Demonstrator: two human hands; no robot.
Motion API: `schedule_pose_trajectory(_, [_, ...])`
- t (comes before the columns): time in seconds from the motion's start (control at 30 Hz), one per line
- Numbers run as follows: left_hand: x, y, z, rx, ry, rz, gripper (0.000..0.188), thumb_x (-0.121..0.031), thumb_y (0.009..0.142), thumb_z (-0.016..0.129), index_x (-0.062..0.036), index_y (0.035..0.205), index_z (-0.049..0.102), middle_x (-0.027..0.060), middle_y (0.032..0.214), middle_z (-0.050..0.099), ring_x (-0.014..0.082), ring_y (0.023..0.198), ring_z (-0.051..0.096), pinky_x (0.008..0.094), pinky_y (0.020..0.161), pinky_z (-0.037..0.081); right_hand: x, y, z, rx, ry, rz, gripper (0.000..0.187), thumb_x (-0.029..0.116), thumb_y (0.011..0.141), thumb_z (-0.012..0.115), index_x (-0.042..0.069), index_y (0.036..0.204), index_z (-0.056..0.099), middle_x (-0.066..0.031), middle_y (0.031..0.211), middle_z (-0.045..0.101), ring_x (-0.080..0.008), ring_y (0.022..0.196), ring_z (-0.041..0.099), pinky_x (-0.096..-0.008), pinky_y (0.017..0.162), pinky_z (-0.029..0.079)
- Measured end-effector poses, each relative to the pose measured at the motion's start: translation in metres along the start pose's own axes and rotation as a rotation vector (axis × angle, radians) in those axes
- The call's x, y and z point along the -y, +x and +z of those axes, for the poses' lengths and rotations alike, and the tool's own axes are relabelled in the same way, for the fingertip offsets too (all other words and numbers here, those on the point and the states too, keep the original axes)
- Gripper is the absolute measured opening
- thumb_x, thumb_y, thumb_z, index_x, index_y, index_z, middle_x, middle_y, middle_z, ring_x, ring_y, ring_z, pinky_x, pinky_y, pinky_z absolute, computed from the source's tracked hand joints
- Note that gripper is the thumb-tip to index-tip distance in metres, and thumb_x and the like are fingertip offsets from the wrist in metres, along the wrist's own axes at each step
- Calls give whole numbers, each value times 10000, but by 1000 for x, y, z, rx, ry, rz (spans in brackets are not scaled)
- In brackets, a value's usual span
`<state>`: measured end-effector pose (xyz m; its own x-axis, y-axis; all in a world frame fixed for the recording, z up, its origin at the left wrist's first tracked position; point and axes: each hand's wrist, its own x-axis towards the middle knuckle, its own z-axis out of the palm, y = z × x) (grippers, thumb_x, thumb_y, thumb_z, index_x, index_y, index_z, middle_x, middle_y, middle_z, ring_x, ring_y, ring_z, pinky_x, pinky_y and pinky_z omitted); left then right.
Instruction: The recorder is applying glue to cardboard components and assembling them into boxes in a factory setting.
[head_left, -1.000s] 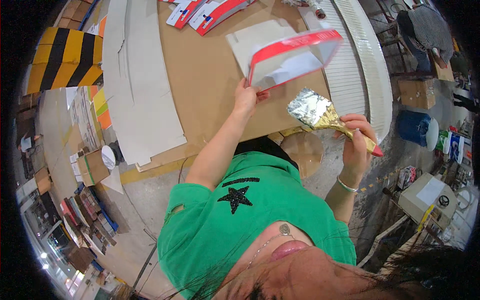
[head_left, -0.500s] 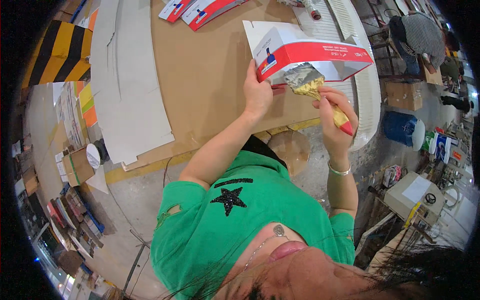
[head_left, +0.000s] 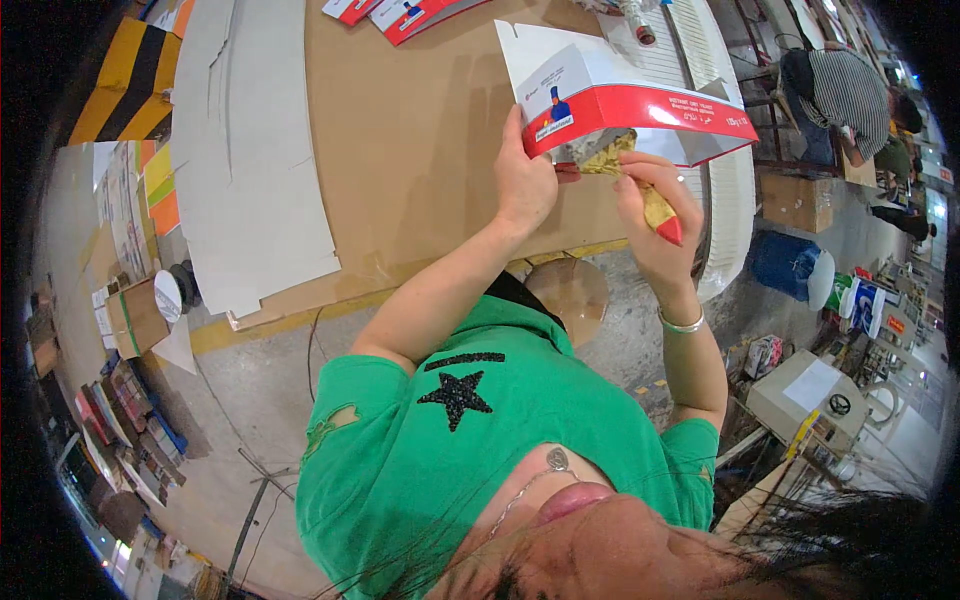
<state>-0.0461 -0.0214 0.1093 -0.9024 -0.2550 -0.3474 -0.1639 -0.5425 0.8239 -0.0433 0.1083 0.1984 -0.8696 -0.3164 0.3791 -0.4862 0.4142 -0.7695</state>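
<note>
A brown work surface (head_left: 400, 180) stretches before a person in a green shirt (head_left: 530, 400), with a large grey cardboard sheet (head_left: 250, 170) lying along its left side and a pale ribbed strip (head_left: 735, 215) at its right. Ahead of the wearer, toward the right, an open red-and-white carton (head_left: 650, 108) is held up; other red-and-white cartons (head_left: 425, 18) lie at the far edge. The left hand (head_left: 527, 185) grips the carton by its near left corner. The right hand (head_left: 650, 240) is closed around the gold handle of a red-tipped brush (head_left: 607, 157), its bristles at the carton's lower edge, partly hidden behind the red panel; whether they touch it cannot be told.
</note>
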Motion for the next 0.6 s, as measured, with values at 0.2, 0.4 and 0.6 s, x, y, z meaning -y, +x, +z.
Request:
schedule_pose_trajectory(0.2, [-7,0,3,-2,-5,-25,626,121,806,346,-19,1379,135,186,1324,345,352,957,566,400,625,577,0,1,-5,-35,6,105,116,-48,731,576,-25,844,582,-135,902,620,-199,821,595,-280,752,454])
schedule_pose_trajectory(0.4, [-3,3,5,-64,66,83,619,99,793,345,-35,1372,174,188,1175,465,266,745,630,346,571,567,-1,2,-11,-28,-21,135,120,-50,735,576,-30,853,580,-135,915,619,-197,840,592,-280,761,453])
schedule_pose_trajectory(0.6, [-3,5,9,-60,35,33,620,101,789,347,-32,1372,183,193,1172,474,269,742,635,350,559,566,-1,8,1,10,-46,15,122,-50,736,576,-32,856,580,-141,917,617,-207,836,590,-286,763,455])
